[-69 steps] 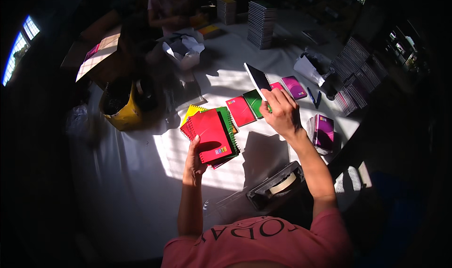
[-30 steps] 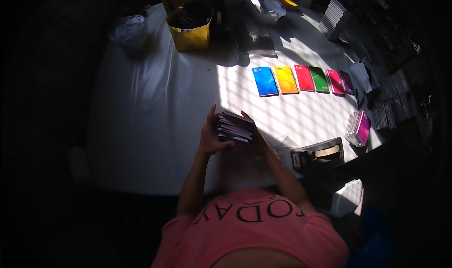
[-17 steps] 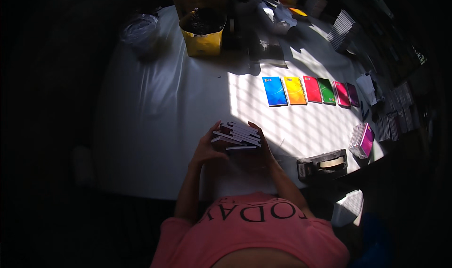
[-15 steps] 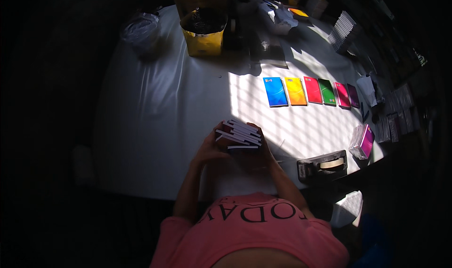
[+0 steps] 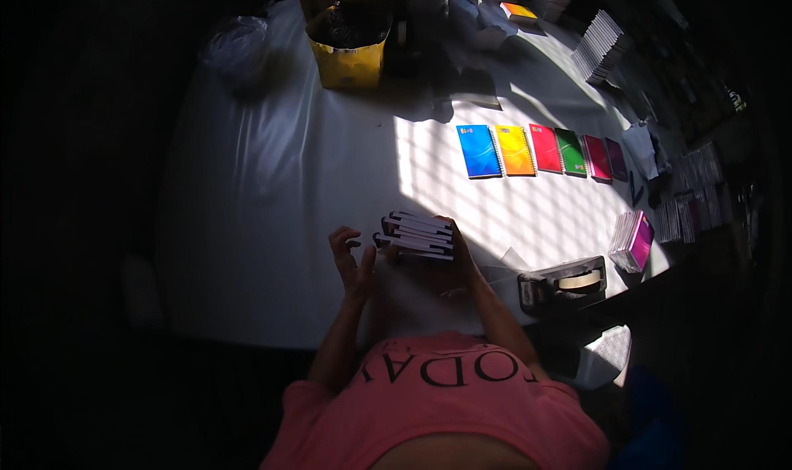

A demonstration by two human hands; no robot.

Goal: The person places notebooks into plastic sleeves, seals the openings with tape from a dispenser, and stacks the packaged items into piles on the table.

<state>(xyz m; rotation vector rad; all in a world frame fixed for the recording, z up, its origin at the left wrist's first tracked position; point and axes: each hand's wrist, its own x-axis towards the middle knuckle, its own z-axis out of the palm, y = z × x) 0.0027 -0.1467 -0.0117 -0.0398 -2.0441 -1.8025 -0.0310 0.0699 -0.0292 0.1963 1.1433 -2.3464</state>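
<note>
White-covered table (image 5: 247,222) with a yellow box (image 5: 348,67) toward the far side, plus a row of six spiral notebooks (image 5: 545,148) in the sun.
Black tape dispenser (image 5: 536,295) sat near the front edge, and the uneven notebook stack (image 5: 422,235) was left of it, right hand (image 5: 461,245) clamped on its right side; left hand (image 5: 355,262) was just beside its left edge, fingers apart.

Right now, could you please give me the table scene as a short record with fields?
right hand: gripping a stack of notebooks, page edges showing
left hand: open, just left of that stack
row, left to right: blue notebook, yellow notebook, red notebook, green notebook, pinkish-red notebook, purple notebook
near right: black tape dispenser; purple-covered stack to its right
far side: yellow container
surface: white-covered table
</note>
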